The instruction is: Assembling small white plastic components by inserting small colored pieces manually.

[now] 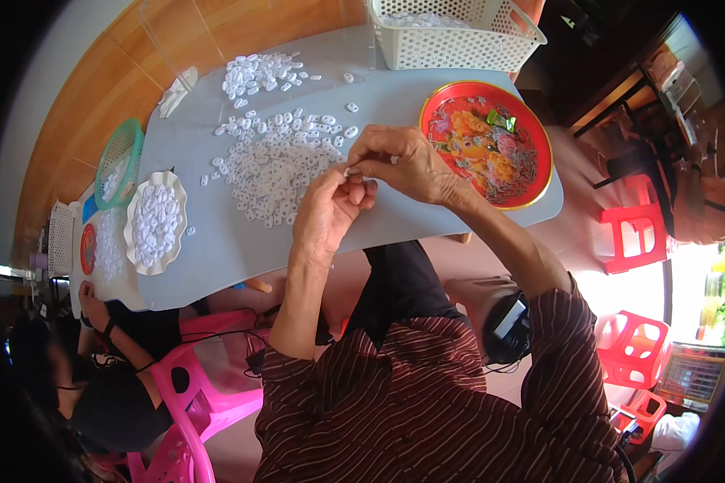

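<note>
Between left hand (333,208) and right hand (407,165), both pinching: tiny white piece (348,171), mostly hidden. Just left of them: loose heap of small white plastic pieces (275,177). Right: round red gold-rimmed tray (544,157).

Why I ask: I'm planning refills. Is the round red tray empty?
Not empty: the red tray holds small slender pieces, scattered, and a shiny green item.

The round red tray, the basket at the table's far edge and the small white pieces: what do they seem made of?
Round red tray: glossy printed metal or plastic; bright picture, shiny gold-coloured rim.
Basket: probably moulded plastic; off-white, evenly perforated walls.
Small white pieces: likely moulded plastic; uniform shapes, though too small to judge finish.
</note>
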### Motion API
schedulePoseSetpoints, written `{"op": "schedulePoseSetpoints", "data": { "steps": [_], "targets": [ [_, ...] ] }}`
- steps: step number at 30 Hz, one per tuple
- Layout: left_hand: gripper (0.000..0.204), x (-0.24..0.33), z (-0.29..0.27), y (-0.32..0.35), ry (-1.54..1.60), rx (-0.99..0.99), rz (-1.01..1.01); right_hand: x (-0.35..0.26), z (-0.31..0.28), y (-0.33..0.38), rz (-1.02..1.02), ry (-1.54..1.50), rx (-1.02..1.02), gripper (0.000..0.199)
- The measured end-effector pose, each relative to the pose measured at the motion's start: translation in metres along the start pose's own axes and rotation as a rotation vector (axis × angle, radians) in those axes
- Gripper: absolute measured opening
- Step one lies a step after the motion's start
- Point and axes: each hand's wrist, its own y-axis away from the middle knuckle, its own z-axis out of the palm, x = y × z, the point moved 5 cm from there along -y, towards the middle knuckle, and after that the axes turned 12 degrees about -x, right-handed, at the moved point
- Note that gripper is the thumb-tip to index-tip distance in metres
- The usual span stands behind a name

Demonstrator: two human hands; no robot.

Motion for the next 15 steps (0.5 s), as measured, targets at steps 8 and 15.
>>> {"op": "schedulePoseSetpoints", "data": {
  "steps": [8,15],
  "targets": [
    [0.018,-0.011,0.002,-0.001,-0.131,0.149,0.113,0.005,0.005,0.016,0.046,0.125,0.168,0.008],
    [0.019,-0.009,0.01,0.004,-0.139,-0.023,-0.008,0.017,-0.016,0.006,0.163,0.192,0.219,0.011]
  ]
}}
